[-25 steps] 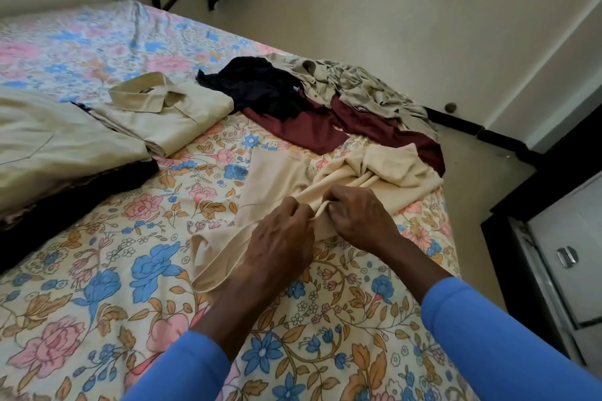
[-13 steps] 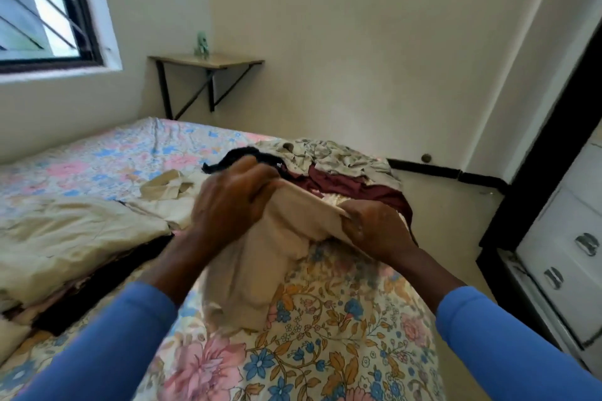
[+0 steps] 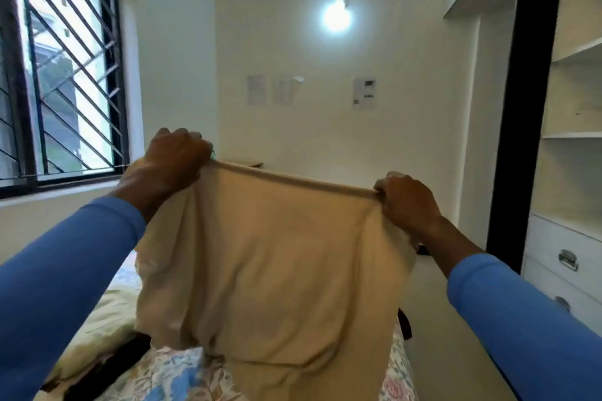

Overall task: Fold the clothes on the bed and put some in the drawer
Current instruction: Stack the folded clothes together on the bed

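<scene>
Nearest, along the bottom edge: blue sleeves (image 3: pixel 49 303) reaching forward over the bed (image 3: pixel 169 378), floral sheet (image 3: pixel 399 381) beneath. Just left, lying on that sheet, a pale folded pile (image 3: pixel 97 325) with something dark under it, likely set aside as done. Up in the air above the bed, hanging between both grips: the beige garment (image 3: pixel 270 270), pulled taut along its top band, lower part drooping loose toward the sheet, contact unclear. Bunched tight round one end of the band, knuckles up: left grip (image 3: pixel 172 159); pinching the other end, a little lower: right grip (image 3: pixel 405 202). Held wide and high probably to shake out creases and find the shape before laying flat to fold. Farther right, well apart from the bed: white drawers (image 3: pixel 568 259) with metal handles, closed, seemingly the place for folded pieces; open shelves (image 3: pixel 573 133) above. Beyond, barred window (image 3: pixel 65 75) at left, papers (image 3: pixel 364 92) on the far wall (image 3: pixel 309 133), lamp (image 3: pixel 337 16) glowing above them.
</scene>
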A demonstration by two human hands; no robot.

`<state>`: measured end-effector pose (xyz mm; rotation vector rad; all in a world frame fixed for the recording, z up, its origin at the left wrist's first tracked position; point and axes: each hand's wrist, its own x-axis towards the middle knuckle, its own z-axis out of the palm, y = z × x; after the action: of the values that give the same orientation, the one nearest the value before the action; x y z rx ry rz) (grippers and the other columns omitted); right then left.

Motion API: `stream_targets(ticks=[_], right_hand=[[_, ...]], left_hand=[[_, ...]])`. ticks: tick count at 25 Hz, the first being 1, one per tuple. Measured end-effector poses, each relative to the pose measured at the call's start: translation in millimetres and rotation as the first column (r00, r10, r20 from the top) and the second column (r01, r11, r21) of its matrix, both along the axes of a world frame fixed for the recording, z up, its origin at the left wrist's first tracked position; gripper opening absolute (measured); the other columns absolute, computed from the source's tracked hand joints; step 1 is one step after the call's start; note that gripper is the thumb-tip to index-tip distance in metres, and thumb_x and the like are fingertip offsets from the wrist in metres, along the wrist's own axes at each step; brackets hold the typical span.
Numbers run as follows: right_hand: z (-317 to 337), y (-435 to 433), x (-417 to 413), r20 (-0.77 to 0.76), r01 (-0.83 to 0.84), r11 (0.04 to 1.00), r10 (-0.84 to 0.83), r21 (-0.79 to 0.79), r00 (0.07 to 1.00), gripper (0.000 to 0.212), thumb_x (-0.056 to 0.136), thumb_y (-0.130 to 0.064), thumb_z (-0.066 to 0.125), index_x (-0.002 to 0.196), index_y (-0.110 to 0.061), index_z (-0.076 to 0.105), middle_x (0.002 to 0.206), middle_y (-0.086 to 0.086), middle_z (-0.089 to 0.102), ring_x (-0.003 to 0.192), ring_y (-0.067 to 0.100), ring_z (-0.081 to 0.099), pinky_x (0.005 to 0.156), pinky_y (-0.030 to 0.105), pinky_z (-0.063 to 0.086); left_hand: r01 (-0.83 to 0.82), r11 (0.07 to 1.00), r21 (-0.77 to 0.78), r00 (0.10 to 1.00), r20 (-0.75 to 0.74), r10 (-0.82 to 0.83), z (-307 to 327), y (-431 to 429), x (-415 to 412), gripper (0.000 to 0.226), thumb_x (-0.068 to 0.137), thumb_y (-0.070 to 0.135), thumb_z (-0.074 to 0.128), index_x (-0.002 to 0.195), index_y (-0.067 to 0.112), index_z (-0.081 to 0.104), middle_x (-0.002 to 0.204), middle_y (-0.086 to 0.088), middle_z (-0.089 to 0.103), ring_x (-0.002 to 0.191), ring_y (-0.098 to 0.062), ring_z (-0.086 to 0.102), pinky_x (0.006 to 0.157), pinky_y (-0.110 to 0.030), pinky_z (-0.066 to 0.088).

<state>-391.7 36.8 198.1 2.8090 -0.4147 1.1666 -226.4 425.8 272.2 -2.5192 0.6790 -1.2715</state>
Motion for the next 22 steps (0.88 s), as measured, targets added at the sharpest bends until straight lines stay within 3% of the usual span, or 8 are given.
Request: stream_targets(ticks=[3,5,7,9,11,13,16,22], right_hand=[[18.4,18.1,-23.6,0.134,0.256,0.966,-0.248,-0.045,0.959,0.026,0.091,-0.008,0.056,0.104,-0.018,0.075,0.113,0.009,0.062,0.102,0.032,0.062,0.079,0.038,0.051],[22.0,37.6,-32.6,0.380,0.162,0.920,-0.301,0.357,0.875,0.030,0.092,-0.011,0.054,0.110,-0.024,0.075,0.111,0.009,0.068,0.099,0.035,0.066,0.078,0.039,0.051],[26.8,62.8,-35.4,0.572,-0.282,0.585,-0.397,0.760,0.718,0.033,0.091,-0.015,0.052,0.109,-0.029,0.075,0.102,0.005,0.075,0.090,0.033,0.073,0.078,0.043,0.059],[19.1,95.1,-37.5,0.701,-0.716,0.241,-0.545,0.656,0.459,0.033,0.094,-0.010,0.048,0.103,-0.026,0.075,0.093,0.002,0.075,0.071,0.024,0.075,0.066,0.043,0.065],[10.1,126.7,-44.3,0.736,-0.910,0.161,-0.649,0.382,0.194,0.030,0.101,-0.006,0.047,0.110,-0.017,0.073,0.100,0.002,0.071,0.073,0.015,0.074,0.060,0.035,0.064],[12.0,142.4,-57.7,0.759,-0.923,0.280,-0.651,0.265,0.020,0.029,0.102,-0.006,0.046,0.114,-0.012,0.072,0.103,-0.002,0.069,0.078,0.006,0.072,0.064,0.027,0.062],[35.2,135.0,-66.5,0.856,-0.765,0.594,-0.504,0.248,-0.115,0.028,0.096,-0.005,0.048,0.112,-0.006,0.071,0.108,0.005,0.070,0.102,0.018,0.069,0.084,0.012,0.050],[63.8,78.4,-28.7,0.862,-0.421,0.783,-0.506,0.458,-0.002,0.034,0.093,-0.027,0.046,0.114,-0.024,0.072,0.114,0.000,0.069,0.115,0.026,0.061,0.098,0.043,0.045]], left_hand=[[-0.173,0.985,-0.023,0.985,-0.018,0.172,8.7,-5.8,-31.9,0.028,0.095,0.016,0.056,0.117,0.026,0.071,0.118,-0.003,0.063,0.112,-0.026,0.063,0.086,-0.039,0.046],[-0.138,0.895,-0.425,0.979,-0.196,0.058,-2.5,-9.9,-53.6,0.027,0.093,0.016,0.058,0.117,0.017,0.071,0.116,-0.012,0.067,0.110,-0.035,0.067,0.082,-0.039,0.049],[-0.114,0.464,-0.878,0.912,-0.278,-0.301,-14.6,-15.8,-78.0,0.028,0.091,0.019,0.062,0.119,0.014,0.068,0.120,-0.018,0.069,0.116,-0.040,0.065,0.090,-0.041,0.052],[-0.106,-0.067,-0.992,0.863,-0.059,-0.501,-38.6,-30.1,-111.8,0.024,0.098,0.020,0.056,0.120,0.016,0.064,0.122,-0.016,0.071,0.118,-0.037,0.063,0.094,-0.038,0.048],[0.040,-0.368,-0.929,0.908,0.187,-0.374,-61.5,-48.2,-148.5,0.022,0.104,0.022,0.044,0.119,0.022,0.060,0.114,-0.012,0.074,0.110,-0.035,0.066,0.092,-0.036,0.044],[0.328,-0.382,-0.864,0.903,0.406,-0.144,-60.8,-52.7,-169.0,0.024,0.103,0.018,0.042,0.116,0.018,0.062,0.101,-0.012,0.076,0.096,-0.035,0.066,0.091,-0.035,0.042],[0.671,-0.357,-0.650,0.686,0.727,-0.035,-11.8,-42.6,-146.1,0.024,0.099,0.013,0.045,0.108,0.005,0.065,0.096,-0.013,0.068,0.088,-0.026,0.063,0.090,-0.032,0.051],[0.676,-0.126,-0.726,0.700,0.686,-0.197,71.3,-75.9,-84.3,0.021,0.092,0.017,0.054,0.106,0.013,0.069,0.103,-0.007,0.072,0.097,-0.025,0.063,0.081,-0.023,0.040]])
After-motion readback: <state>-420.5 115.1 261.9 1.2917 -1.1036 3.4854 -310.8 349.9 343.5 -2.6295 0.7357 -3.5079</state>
